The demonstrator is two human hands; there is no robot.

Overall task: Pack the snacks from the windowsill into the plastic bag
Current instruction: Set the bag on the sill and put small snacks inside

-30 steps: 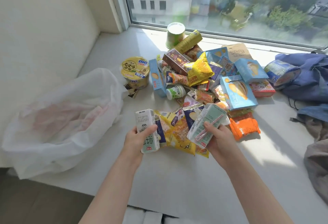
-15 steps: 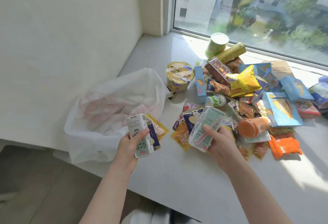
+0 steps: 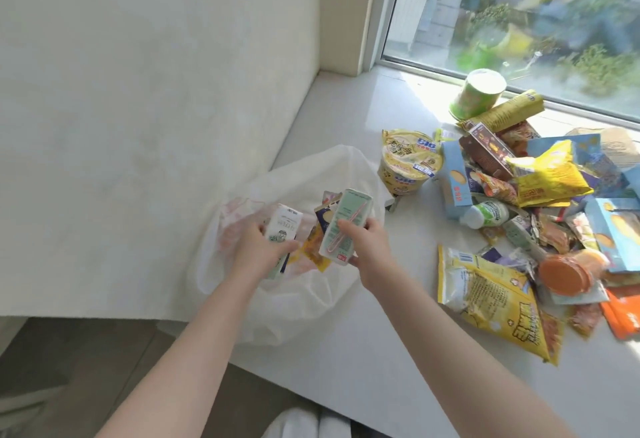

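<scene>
Plastic bag [image 3: 311,299] slumped at left end of windowsill [image 3: 346,361], by wall; mouth seemingly under hands, ready to receive. Left hand [image 3: 258,247] over bag, fingers curled round white carton [image 3: 284,224] plus flat packets. Right hand [image 3: 369,247] just beside, thumb and fingers clamping mint carton [image 3: 346,226], straw side up, packets behind. Both loads poised for drop, probably. Noodle bowl [image 3: 408,163] beside bag; snack pile [image 3: 540,177] heaped right, near window, not yet packed.

Both bare arms reached up from the bottom of the frame to the middle. The left hand [image 3: 258,248] gripped a white carton [image 3: 284,224]. The right hand [image 3: 370,247] gripped a green carton [image 3: 346,215], fingers [image 3: 344,227] curled over its front.
</scene>
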